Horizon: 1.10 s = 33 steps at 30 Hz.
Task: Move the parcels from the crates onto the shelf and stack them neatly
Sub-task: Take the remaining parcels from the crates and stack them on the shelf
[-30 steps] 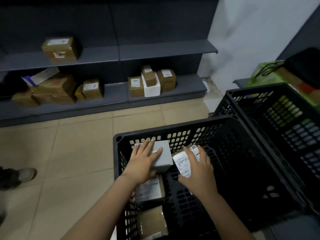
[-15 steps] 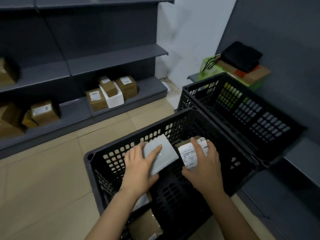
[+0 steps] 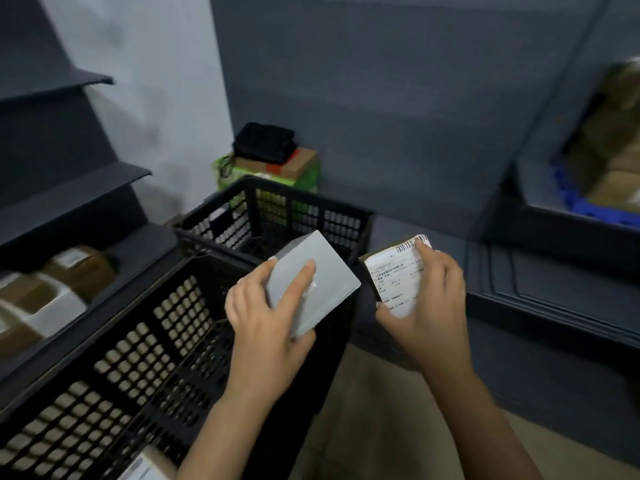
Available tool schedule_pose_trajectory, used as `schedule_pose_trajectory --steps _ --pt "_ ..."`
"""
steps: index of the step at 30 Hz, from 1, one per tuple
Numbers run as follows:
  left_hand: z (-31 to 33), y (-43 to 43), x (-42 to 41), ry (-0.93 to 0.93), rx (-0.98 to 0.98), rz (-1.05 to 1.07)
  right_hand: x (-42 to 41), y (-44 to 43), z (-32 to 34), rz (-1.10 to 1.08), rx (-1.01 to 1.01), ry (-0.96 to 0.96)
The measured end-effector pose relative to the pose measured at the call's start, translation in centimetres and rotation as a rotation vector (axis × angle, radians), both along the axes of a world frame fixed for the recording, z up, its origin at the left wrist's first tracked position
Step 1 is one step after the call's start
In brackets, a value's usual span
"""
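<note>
My left hand (image 3: pixel 265 317) grips a plain grey box (image 3: pixel 323 271), thumb across its top face, over the right rim of the near black crate (image 3: pixel 114 362). My right hand (image 3: pixel 427 299) holds a small brown parcel with a white shipping label (image 3: pixel 394 271), just right of that crate. One more labelled parcel (image 3: pixel 147 469) lies at the crate's bottom. A second black crate (image 3: pixel 277 213) stands behind the first. The dark shelf unit (image 3: pixel 69 199) at the left carries brown and white parcels (image 3: pixel 52 289) on its lowest board.
A low dark grey shelf board (image 3: pixel 554 289) runs along the right. A blue crate (image 3: pixel 588 199) with brown boxes sits at the upper right. In the corner a green bag (image 3: pixel 308 178), a cardboard box and a black pouch (image 3: pixel 265 142) are piled. Beige tiled floor lies below.
Both hands have lifted their parcels up out of the near crate and carried them rightward. The view has swung right, away from the left shelf toward the right-hand shelf.
</note>
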<state>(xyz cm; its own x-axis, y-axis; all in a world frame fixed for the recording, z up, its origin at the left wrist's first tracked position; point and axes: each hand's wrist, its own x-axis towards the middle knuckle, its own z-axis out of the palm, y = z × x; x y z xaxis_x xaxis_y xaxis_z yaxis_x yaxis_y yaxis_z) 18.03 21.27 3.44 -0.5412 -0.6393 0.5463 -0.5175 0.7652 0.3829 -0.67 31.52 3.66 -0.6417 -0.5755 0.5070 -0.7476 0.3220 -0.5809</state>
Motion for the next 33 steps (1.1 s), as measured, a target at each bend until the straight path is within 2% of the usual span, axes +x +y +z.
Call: schedule_pose_trajectory --steps 13,18,25,33 --pt "1.2 22.1 -21.7 0.127 -0.005 -0.491 -13.7 29.0 2.2 -0.516 -0.024 0.038" --pt "1.7 29.9 -27.7 0.087 -0.023 -0.686 -16.3 38.2 2.5 -0.689 -0.012 0.033" --pt "3.5 35.6 -36.0 0.115 -0.057 -0.916 -19.6 45.2 3.2 -0.905 -0.085 0.049" --pt "3.2 39.1 -47.5 0.145 -0.042 -1.130 -26.3 48.9 3.0 -1.075 -0.005 0.072"
